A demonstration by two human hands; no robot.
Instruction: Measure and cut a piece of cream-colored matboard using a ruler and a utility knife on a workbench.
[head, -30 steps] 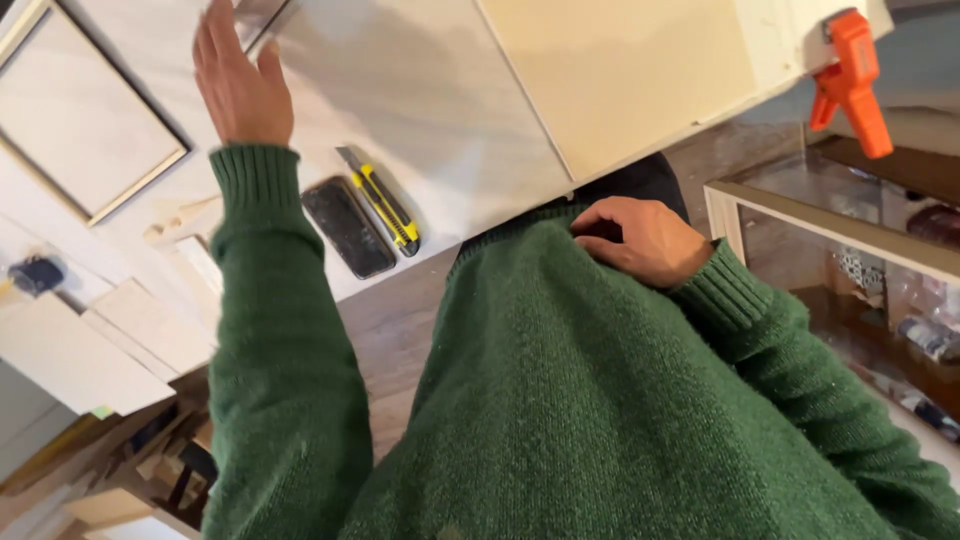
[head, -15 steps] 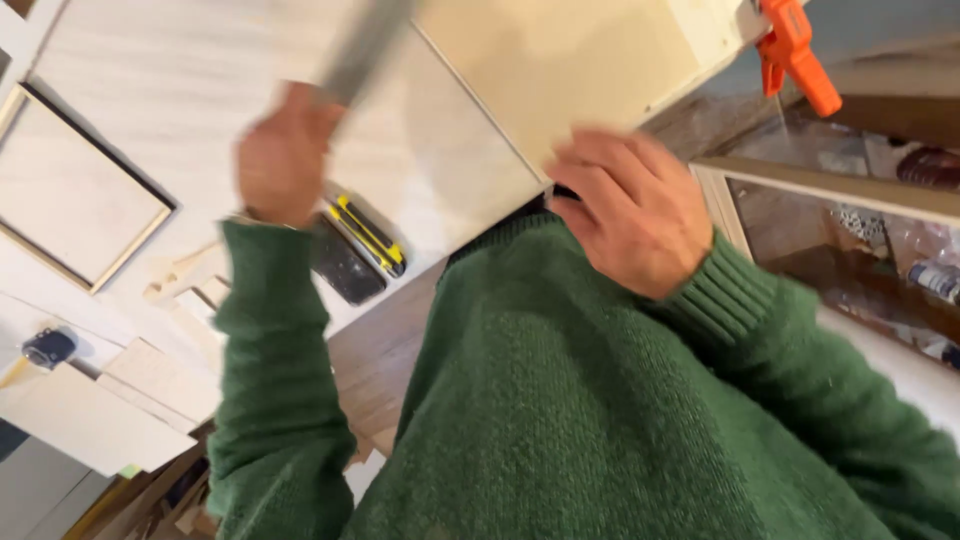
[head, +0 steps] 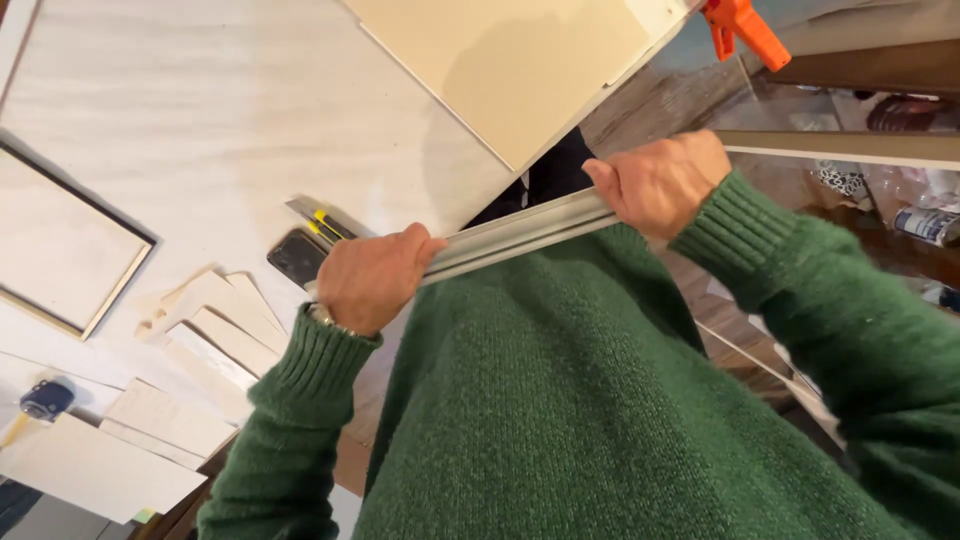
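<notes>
Sweater: green knit (head: pixel 600 400), nearest the camera, filling the lower view.
Metal strip: long pale ridged strip (head: pixel 520 235), held level just above the sweater's chest.
Left hand: (head: pixel 372 280), fingers clamped on the strip's left end.
Right hand: (head: pixel 660 182), fingers clamped on the strip's right end.
Phone: dark (head: pixel 297 258), on the counter (head: pixel 200 110) just beyond the left hand.
Utility knife: yellow-and-grey (head: pixel 320 222), just beside the phone.
Board: beige (head: pixel 510 65), beyond the strip.
Clamp: orange (head: pixel 745 25), at the board's far corner.
</notes>
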